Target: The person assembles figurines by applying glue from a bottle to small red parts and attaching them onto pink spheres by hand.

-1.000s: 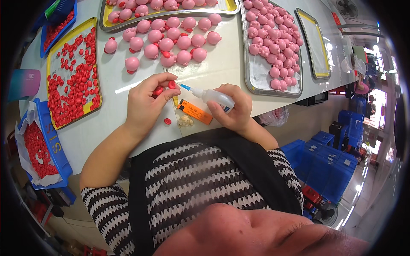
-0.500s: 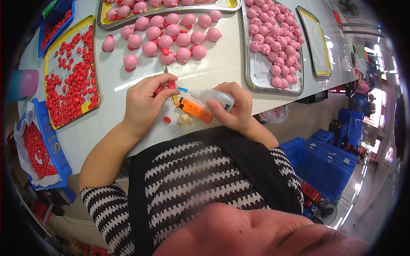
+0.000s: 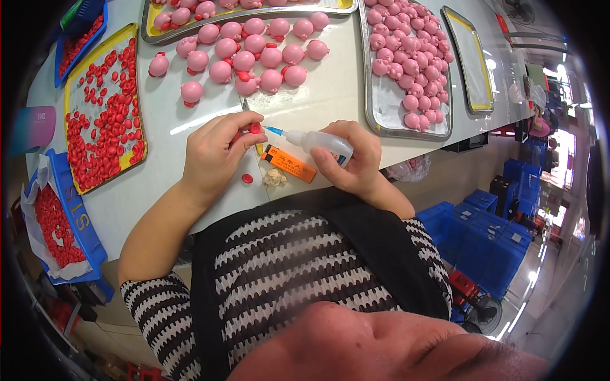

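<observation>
1. Head view, grip. My left hand is nearly closed, thumb and fingertips pinching a red disc; more red shows deeper behind the fingers, though how many pieces I cannot tell. My right hand is wrapped around a clear squeeze bottle, its blue nozzle aimed at my left fingertips.

2. Head view, step in hand. I judge that I am bringing the nozzle to the disc's face. The two are just beside each other; whether they touch, I cannot tell, nor does any liquid show.

3. Head view, next move. It calls, I judge, for a steady pinch and a light, measured squeeze, with my fingertips clear of the nozzle.

4. Head view, the disc. It is small, round and glossy red, with a seemingly darker middle. It sits at the tip of my left pinch, its face turned toward the bottle.

5. Head view, surroundings. Below my grip lie an orange block, a crumpled pale lump and a loose red button. Beyond it lie pink balls; well to its left, a yellow tray bears similar red pieces.
</observation>
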A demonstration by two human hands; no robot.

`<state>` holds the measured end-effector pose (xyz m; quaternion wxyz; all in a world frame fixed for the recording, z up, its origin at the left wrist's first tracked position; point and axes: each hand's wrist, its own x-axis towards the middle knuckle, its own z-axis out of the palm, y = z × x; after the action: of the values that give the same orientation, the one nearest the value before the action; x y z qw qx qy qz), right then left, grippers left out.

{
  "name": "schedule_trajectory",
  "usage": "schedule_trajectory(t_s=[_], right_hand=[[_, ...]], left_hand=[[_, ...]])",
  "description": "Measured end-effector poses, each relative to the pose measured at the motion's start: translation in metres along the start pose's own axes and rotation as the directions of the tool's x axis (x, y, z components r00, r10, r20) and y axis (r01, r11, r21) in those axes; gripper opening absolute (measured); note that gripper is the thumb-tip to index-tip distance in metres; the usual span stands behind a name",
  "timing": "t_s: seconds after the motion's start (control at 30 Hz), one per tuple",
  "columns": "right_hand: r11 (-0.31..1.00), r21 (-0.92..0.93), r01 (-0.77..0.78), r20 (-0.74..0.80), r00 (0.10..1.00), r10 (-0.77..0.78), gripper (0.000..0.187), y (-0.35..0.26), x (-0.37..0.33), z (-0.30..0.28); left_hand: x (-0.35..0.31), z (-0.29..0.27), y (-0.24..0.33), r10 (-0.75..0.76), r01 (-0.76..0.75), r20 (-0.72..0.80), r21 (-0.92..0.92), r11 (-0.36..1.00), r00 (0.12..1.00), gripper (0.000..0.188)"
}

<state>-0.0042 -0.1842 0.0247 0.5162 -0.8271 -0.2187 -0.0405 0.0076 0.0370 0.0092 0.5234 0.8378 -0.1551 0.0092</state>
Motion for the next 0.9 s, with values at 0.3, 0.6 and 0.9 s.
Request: schedule_trajectory(t_s=[0.3, 0.6, 0.9], right_hand=[[0.999, -0.043, -0.017, 0.030, 0.999, 0.019, 0.019, 0.003, 0.002, 0.000], [0.954, 0.147, -0.260, -0.086, 0.958, 0.274, 0.021, 0.005, -0.005, -0.017], [0.914, 0.184, -0.360, -0.028, 0.928, 0.372, 0.040, 0.051, -0.010, -0.049]], left_hand=[[0.003, -0.001, -0.002, 0.003, -0.003, 0.004, 0.042, 0.999, 1.000, 0.022], [0.007, 0.007, 0.008, -0.002, 0.003, -0.013, 0.062, 0.998, 1.000, 0.024], [0.011, 0.048, 0.036, -0.044, 0.044, 0.001, 0.009, 0.999, 0.999, 0.024]])
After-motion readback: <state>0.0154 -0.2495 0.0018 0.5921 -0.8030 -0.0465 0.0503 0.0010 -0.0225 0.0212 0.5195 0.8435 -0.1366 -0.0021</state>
